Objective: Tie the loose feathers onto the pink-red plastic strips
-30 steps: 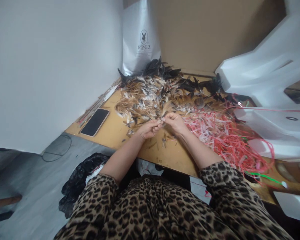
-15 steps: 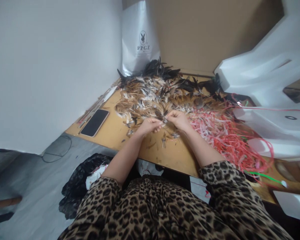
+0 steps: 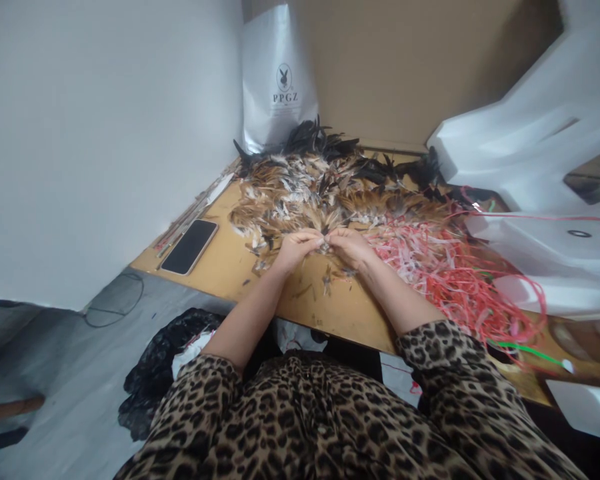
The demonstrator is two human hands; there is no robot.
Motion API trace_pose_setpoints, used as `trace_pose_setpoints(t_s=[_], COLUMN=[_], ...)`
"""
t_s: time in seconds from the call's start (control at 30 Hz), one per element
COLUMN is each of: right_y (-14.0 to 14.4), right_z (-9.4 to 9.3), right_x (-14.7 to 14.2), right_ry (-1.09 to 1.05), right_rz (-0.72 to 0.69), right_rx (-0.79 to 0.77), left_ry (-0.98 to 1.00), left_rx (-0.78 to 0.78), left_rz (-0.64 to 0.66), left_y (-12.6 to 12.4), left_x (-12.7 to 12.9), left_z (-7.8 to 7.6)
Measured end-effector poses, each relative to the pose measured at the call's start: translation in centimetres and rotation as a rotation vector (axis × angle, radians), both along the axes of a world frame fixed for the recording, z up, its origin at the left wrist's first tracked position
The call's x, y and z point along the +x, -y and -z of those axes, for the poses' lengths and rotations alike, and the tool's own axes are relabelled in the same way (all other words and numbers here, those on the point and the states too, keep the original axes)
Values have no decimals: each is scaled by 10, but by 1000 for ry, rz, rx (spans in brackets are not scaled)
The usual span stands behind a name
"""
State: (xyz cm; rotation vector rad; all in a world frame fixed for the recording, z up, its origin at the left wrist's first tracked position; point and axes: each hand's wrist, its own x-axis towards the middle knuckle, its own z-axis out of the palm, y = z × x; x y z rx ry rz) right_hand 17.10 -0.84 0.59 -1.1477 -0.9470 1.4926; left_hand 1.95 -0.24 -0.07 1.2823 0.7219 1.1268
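Note:
My left hand (image 3: 299, 248) and my right hand (image 3: 350, 246) meet at the front edge of a spread of brown, white and black feathers (image 3: 290, 190). Both are closed in a pinch, fingertips almost touching. Between them is a small tuft of brown feathers (image 3: 327, 220), fanning away from me; its base is largely hidden by the fingers. Loose feather bits (image 3: 327, 280) lie on the wooden table (image 3: 235, 267) just below my hands. Beside my right forearm spreads a tangle of red and pink strips (image 3: 445, 267), some feathers mixed among them.
A phone (image 3: 190, 247) lies on the left of the table, near thin sticks (image 3: 173, 233). A silver-white bag (image 3: 280, 87) stands at the back corner. White moulded plastic (image 3: 530, 147) crowds the right. A black plastic bag (image 3: 155, 367) sits below the table's left edge.
My right hand has shifted slightly left and down, and my left hand slightly up, bringing their fingertips together at the tuft. The rest stays as it was.

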Motion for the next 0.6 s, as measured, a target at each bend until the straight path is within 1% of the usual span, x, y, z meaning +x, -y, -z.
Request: trace_pose_setpoints(t_s=[0.1, 0.2, 0.3, 0.43, 0.6], right_y=[1, 2, 1, -1, -3], right_z=[0, 1, 2, 1, 2], right_x=[0, 1, 3, 9, 14], right_ry=[-44, -58, -57, -35, 85], right_rz=[-53, -66, -80, -138, -119], right_rx=[-45, -65, -85, -97, -76], left_ry=[10, -49, -88, -104, -53], left_rx=[-63, -118, -102, -71, -144], left_rz=[54, 83, 80, 83, 26], left_y=[2, 1, -1, -4, -5], left_x=[-2, -4, -5, -3, 1], left_z=[-3, -4, -3, 1, 8])
